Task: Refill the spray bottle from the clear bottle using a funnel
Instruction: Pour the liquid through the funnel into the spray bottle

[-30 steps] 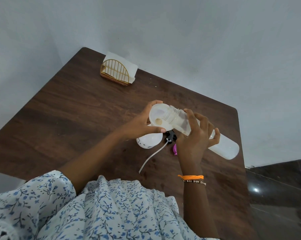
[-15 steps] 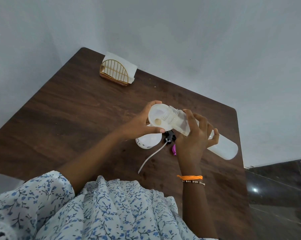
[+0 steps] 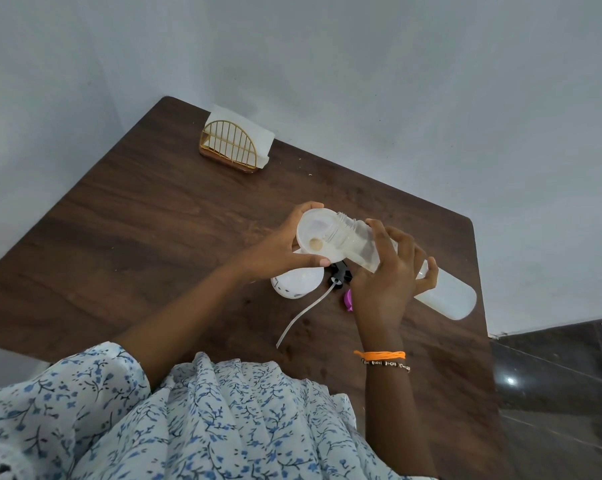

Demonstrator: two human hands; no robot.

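Note:
A white funnel (image 3: pixel 313 237) sits in the neck of the white spray bottle (image 3: pixel 294 283), which stands on the wooden table. My left hand (image 3: pixel 278 247) grips the funnel's rim between thumb and fingers. My right hand (image 3: pixel 387 275) holds the clear bottle (image 3: pixel 445 296) tipped nearly level, its open threaded mouth over the funnel bowl. A little liquid lies in the bottle's neck. The black spray head (image 3: pixel 339 273) with its long dip tube (image 3: pixel 303 315) lies on the table beside the spray bottle.
A purple cap (image 3: pixel 348 299) lies by my right wrist. A gold wire napkin holder (image 3: pixel 232 147) with white napkins stands at the far left of the table (image 3: pixel 154 220). The table's right edge is close to the clear bottle's base. Grey walls enclose the far sides.

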